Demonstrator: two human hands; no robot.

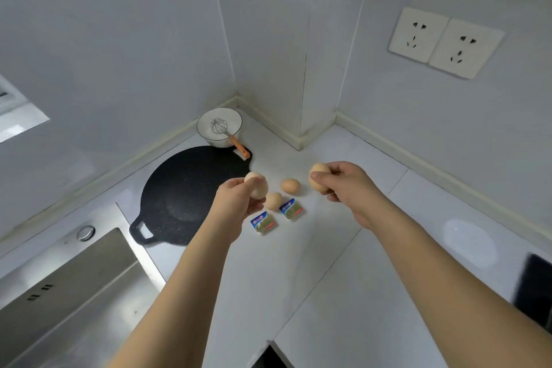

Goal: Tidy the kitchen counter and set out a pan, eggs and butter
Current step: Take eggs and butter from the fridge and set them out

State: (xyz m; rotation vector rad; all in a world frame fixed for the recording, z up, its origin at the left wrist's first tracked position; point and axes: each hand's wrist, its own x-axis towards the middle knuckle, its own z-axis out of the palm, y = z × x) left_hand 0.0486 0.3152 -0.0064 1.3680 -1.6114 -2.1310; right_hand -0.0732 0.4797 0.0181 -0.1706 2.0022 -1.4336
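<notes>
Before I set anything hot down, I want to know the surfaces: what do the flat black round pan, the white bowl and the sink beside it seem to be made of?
The flat black round pan looks like metal with a matte, speckled non-stick coating. The white bowl looks like glazed ceramic, smooth with a thin dark rim. The sink looks like brushed stainless steel, grey with soft streaked reflections.

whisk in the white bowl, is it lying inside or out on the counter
Inside. The whisk has its wire head resting in the white bowl, with the orange handle leaning out over the rim toward the black pan.
</notes>
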